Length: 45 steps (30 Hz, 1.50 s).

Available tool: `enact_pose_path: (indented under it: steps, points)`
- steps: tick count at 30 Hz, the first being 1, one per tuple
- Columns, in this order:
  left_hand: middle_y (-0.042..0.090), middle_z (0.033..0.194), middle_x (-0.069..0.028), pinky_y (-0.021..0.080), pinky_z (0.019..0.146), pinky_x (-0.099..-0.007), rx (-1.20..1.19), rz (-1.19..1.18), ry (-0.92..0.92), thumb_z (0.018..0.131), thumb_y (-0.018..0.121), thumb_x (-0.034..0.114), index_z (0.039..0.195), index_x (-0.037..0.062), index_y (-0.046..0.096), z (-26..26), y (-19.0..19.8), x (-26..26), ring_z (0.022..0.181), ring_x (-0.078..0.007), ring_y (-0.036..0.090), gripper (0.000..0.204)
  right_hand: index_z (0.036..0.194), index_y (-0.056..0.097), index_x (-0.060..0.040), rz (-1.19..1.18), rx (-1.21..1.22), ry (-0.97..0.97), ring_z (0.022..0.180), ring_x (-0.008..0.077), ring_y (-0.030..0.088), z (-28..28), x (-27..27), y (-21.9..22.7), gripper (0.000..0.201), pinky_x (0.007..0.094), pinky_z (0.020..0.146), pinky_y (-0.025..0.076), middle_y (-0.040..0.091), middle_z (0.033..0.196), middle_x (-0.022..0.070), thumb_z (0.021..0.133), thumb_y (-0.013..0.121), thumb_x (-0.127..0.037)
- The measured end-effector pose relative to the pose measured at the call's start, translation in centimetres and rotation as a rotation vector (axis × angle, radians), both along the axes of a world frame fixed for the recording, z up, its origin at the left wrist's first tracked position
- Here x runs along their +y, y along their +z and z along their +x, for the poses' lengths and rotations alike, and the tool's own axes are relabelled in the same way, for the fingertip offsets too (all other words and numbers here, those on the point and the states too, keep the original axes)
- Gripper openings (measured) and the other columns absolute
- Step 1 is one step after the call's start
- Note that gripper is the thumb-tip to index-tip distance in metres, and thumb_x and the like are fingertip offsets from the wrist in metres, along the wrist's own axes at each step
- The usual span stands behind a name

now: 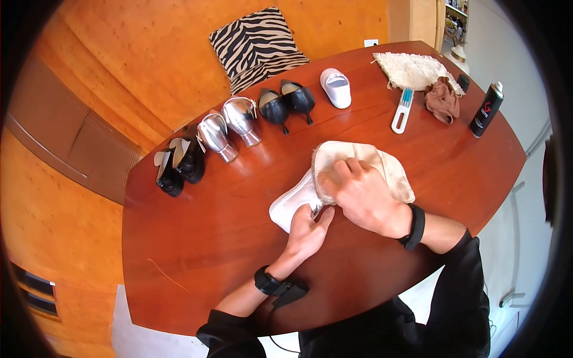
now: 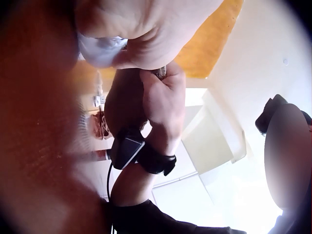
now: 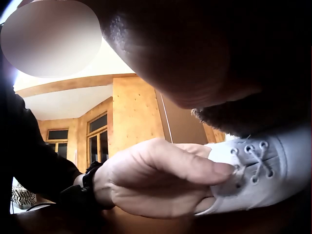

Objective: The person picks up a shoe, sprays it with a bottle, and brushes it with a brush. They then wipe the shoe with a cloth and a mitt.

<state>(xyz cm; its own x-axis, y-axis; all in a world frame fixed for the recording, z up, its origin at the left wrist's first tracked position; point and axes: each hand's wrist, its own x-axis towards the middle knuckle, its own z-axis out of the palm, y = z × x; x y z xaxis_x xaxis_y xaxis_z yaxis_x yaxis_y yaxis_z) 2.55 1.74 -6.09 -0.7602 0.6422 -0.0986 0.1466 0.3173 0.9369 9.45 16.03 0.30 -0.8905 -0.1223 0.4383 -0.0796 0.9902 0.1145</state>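
Note:
A white lace-up canvas shoe (image 1: pixel 286 209) is on the near middle of the wooden table, toe pointing left in the head view. My left hand (image 1: pixel 307 234) grips it at the opening; the right wrist view shows the thumb lying by the laces (image 3: pixel 253 163) and the fingers tucked inside. With bent fingers, my right hand (image 1: pixel 370 200) holds a cream cloth (image 1: pixel 347 149) with a fuzzy edge against the shoe's far side. That cloth spreads beyond the knuckles and covers part of the shoe. In the left wrist view only a bit of the white shoe (image 2: pixel 100 48) shows.
Along the far edge stand black shoes (image 1: pixel 188 160), silver heels (image 1: pixel 242 122), black heels (image 1: pixel 296 98) and another white shoe (image 1: pixel 337 89). To the right lie a brush (image 1: pixel 401 113), a brown cloth (image 1: pixel 443 101) and a cream fluffy cloth (image 1: pixel 412 70), near a black spray can (image 1: pixel 487 110).

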Motion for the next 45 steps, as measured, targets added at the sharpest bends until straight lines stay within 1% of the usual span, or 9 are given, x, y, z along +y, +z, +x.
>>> enact_pose_path:
  steps: [3,9,10,17,21,24,29,37,45]
  points:
    - [0.042,0.063,0.0079,0.023,0.043,-0.0223,-0.028,0.110,-0.016,0.086,0.063,0.014,0.078,0.0041,0.051,-0.2,-1.3,0.1,0.052,-0.0008,0.030,0.017,0.098,0.060,-0.0039,-0.090,-0.015,0.016,0.081,0.0260,0.058,-0.2,0.4,0.1,0.033,0.0340,0.064,0.051,0.055,0.087,0.0129,0.065,0.065,-0.010]
    - [0.044,0.063,0.0080,0.023,0.042,-0.0220,-0.152,0.234,0.050,0.086,0.063,0.014,0.084,0.0029,0.054,0.1,0.0,0.6,0.051,-0.0006,0.032,0.014,0.109,0.056,-0.0077,-0.309,-0.097,0.027,0.085,0.0325,0.057,-1.2,1.1,-0.2,0.049,0.0396,0.066,0.051,0.053,0.093,0.0165,0.062,0.069,-0.005]
    - [0.053,0.069,-0.0010,0.039,0.055,-0.0282,-0.185,0.138,0.047,0.085,0.062,0.016,0.088,-0.0046,0.056,-0.1,0.4,0.4,0.062,-0.0078,0.043,0.022,0.110,0.056,-0.0078,-0.326,-0.080,0.033,0.086,0.0331,0.058,-1.4,1.2,-0.5,0.049,0.0410,0.068,0.050,0.054,0.092,0.0170,0.063,0.066,-0.003]
    - [0.054,0.067,-0.0015,0.039,0.054,-0.0301,-0.169,0.174,0.014,0.084,0.060,0.014,0.090,-0.0037,0.057,0.1,0.1,0.5,0.061,-0.0086,0.044,0.019,0.106,0.060,-0.0080,-0.180,-0.083,0.045,0.082,0.0330,0.055,-0.5,0.3,0.5,0.042,0.0399,0.071,0.048,0.052,0.083,0.0153,0.065,0.058,0.000]
    - [0.059,0.079,-0.0041,0.044,0.062,-0.0300,-0.192,0.303,-0.078,0.085,0.056,0.010,0.099,-0.0036,0.057,-0.2,-1.3,0.4,0.071,-0.0101,0.051,0.019,0.107,0.062,-0.0082,-0.222,-0.162,0.178,0.097,0.0345,0.049,0.7,-1.3,1.2,0.042,0.0402,0.077,0.048,0.049,0.097,0.0167,0.066,0.057,0.000]
    - [0.057,0.110,-0.0076,0.046,0.083,-0.0295,-0.235,0.413,-0.149,0.090,0.052,0.010,0.116,-0.0028,0.052,-0.4,0.3,0.0,0.099,-0.0139,0.053,0.029,0.111,0.060,-0.0076,-0.175,-0.191,0.212,0.119,0.0400,0.038,0.2,-1.4,0.8,0.049,0.0421,0.090,0.046,0.042,0.124,0.0198,0.064,0.060,0.003]
    - [0.058,0.111,-0.0088,0.045,0.088,-0.0304,-0.271,0.483,-0.159,0.090,0.052,0.009,0.116,-0.0035,0.052,-0.4,1.1,0.1,0.102,-0.0158,0.053,0.029,0.128,0.050,-0.0124,-0.260,-0.294,0.326,0.134,0.0389,0.024,-0.5,-0.3,1.1,0.072,0.0488,0.104,0.033,0.030,0.145,0.0125,0.059,0.061,0.007]
    - [0.061,0.097,-0.0055,0.045,0.079,-0.0276,-0.164,0.202,-0.108,0.086,0.056,0.009,0.106,-0.0039,0.057,-1.0,1.2,-0.1,0.089,-0.0114,0.055,0.023,0.114,0.059,-0.0053,-0.107,-0.056,0.217,0.120,0.0362,0.046,-1.6,0.6,-0.1,0.052,0.0466,0.101,0.037,0.054,0.125,0.0131,0.063,0.057,0.004]
    - [0.058,0.082,-0.0025,0.043,0.068,-0.0282,-0.201,-0.013,-0.069,0.087,0.056,0.012,0.100,-0.0020,0.059,-1.3,0.9,0.0,0.074,-0.0090,0.050,0.020,0.108,0.060,-0.0017,-0.028,-0.004,0.064,0.109,0.0365,0.054,-1.3,1.2,0.1,0.044,0.0436,0.093,0.044,0.057,0.116,0.0168,0.065,0.055,0.003]
